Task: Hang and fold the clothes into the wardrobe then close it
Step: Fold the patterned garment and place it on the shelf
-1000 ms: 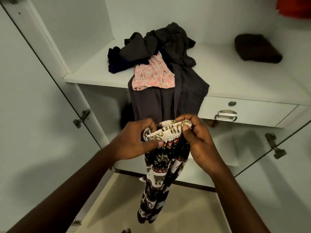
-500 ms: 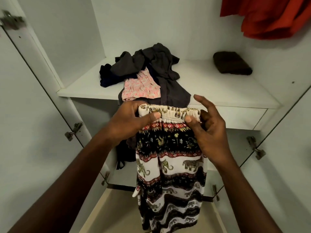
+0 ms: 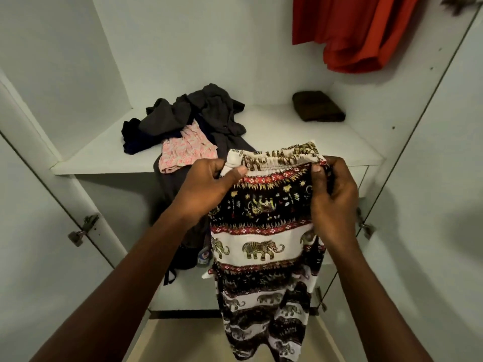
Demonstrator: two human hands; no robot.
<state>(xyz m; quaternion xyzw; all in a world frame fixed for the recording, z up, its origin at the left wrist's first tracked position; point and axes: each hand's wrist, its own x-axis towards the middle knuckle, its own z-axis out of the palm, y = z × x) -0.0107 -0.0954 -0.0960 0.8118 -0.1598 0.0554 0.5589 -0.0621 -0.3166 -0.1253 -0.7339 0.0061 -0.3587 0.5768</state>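
Observation:
Elephant-print trousers (image 3: 264, 231), black, white and red, hang in front of the white wardrobe shelf (image 3: 287, 126). My left hand (image 3: 206, 189) pinches the left end of their elastic waistband, my right hand (image 3: 333, 194) grips the right end, and the legs dangle below. On the shelf lies a heap of dark grey clothes (image 3: 206, 111) with a pink patterned garment (image 3: 187, 150) on it; one dark piece drapes over the shelf edge.
A folded dark brown garment (image 3: 317, 107) sits at the shelf's back right. An orange-red garment (image 3: 352, 30) hangs at the top right. Both wardrobe doors stand open, with hinges (image 3: 83, 228) on the left and right. A drawer front (image 3: 362, 178) lies behind my right hand.
My hands have spread the waistband wider and lifted the trousers higher, to shelf level. The view has tilted up, so more of the orange-red garment shows.

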